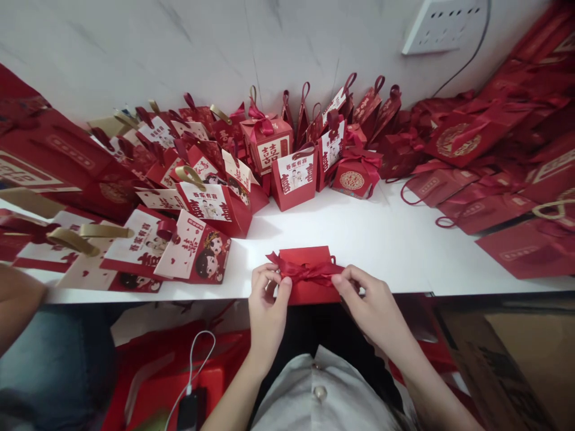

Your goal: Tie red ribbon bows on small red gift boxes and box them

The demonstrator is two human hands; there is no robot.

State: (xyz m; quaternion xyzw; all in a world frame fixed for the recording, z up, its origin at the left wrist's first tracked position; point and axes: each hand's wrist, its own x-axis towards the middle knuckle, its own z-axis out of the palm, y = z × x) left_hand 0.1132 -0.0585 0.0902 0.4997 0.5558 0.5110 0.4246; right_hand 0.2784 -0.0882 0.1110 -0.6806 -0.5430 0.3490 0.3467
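A red gift box (314,294) lies at the front edge of the white table, directly before me. Across its top runs a dark red ribbon (309,272) tied in a bow. My left hand (269,299) pinches the bow's left side between thumb and fingers. On the other side, my right hand (366,296) grips the right loop of the ribbon in the same way. A thin dark cord loop shows at the box's upper right. Part of the box's near side is hidden by my fingers.
Many red gift boxes (294,179) with ribbon handles stand along the wall. Flatter boxes (193,248) lie at left, and more red bags (530,245) pile up at right. Another person's arm (18,299) reaches in at far left. A red stool (211,377) holds a cabled black device.
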